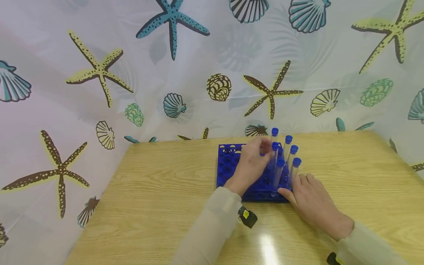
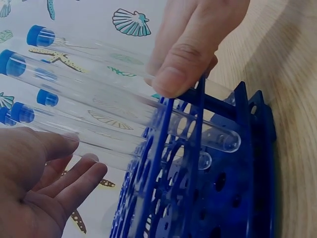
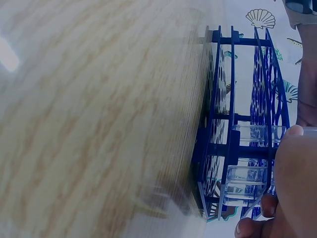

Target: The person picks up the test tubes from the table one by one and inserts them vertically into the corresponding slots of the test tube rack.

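A blue test tube rack (image 1: 228,165) stands on the wooden table. Several clear test tubes (image 1: 277,176) with blue caps (image 1: 296,162) stand upright in its right-hand part. My left hand (image 1: 251,158) is over the rack, its thumb and fingers loosely bent beside the tubes. In the left wrist view, a gap shows between the left thumb (image 2: 59,144) and fingers, close to one tube; whether they touch it is hard to tell. My right hand (image 1: 313,200) grips the rack's right end, its thumb at the front corner. Part of the right fingers is hidden behind the rack.
The rack's left holes (image 1: 226,160) hold no tubes. The light wooden table (image 1: 159,206) extends on both sides of it. Behind it hangs a white cloth (image 1: 198,55) printed with starfish and shells. A dark strap with a yellow mark (image 1: 247,216) is at the left wrist.
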A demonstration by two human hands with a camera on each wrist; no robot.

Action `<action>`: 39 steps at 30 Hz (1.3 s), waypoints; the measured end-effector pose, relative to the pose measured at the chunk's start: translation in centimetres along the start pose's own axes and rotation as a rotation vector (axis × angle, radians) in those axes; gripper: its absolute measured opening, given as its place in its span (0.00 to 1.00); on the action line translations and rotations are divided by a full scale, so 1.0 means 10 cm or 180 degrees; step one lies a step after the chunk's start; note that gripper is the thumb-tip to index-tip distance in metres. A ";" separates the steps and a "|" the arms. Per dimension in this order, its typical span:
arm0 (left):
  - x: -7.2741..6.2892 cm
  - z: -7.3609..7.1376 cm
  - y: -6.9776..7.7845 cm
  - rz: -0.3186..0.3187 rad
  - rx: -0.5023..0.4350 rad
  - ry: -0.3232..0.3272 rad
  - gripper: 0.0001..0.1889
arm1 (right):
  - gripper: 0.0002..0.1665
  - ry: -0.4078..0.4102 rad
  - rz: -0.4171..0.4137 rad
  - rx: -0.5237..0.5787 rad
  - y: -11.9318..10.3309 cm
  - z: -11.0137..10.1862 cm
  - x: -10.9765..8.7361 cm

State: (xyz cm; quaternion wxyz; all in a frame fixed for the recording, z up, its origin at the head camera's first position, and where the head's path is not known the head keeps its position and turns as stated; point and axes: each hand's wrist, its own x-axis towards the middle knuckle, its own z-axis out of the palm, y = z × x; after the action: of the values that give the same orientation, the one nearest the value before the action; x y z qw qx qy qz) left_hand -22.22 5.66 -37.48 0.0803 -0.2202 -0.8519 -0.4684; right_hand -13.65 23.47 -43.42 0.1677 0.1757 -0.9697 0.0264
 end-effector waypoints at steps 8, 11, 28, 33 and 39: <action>-0.03 0.06 -0.07 -0.0080 0.0066 -0.0053 0.09 | 0.28 -0.0057 0.0019 0.0013 0.00 -0.01 0.00; -0.04 0.08 -0.09 -0.0054 0.0124 -0.0084 0.09 | 0.27 -0.0074 0.0034 0.0027 0.00 -0.01 0.00; -0.09 0.13 -0.13 -0.0306 0.0087 -0.0078 0.10 | 0.27 -0.0100 0.0059 0.0064 0.00 -0.01 0.01; -0.11 0.12 -0.14 -0.0256 0.0172 -0.0046 0.12 | 0.27 -0.0102 0.0065 0.0083 0.00 -0.01 0.02; -0.17 0.02 -0.18 -0.0248 0.0153 -0.0006 0.15 | 0.28 -0.0181 0.0120 0.0144 0.00 -0.02 0.03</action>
State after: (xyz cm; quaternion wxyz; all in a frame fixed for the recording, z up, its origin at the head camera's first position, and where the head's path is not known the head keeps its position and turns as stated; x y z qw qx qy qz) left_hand -21.45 4.48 -39.51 0.0665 -0.1852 -0.8709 -0.4504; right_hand -13.85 23.43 -43.17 0.1355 0.1618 -0.9764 0.0464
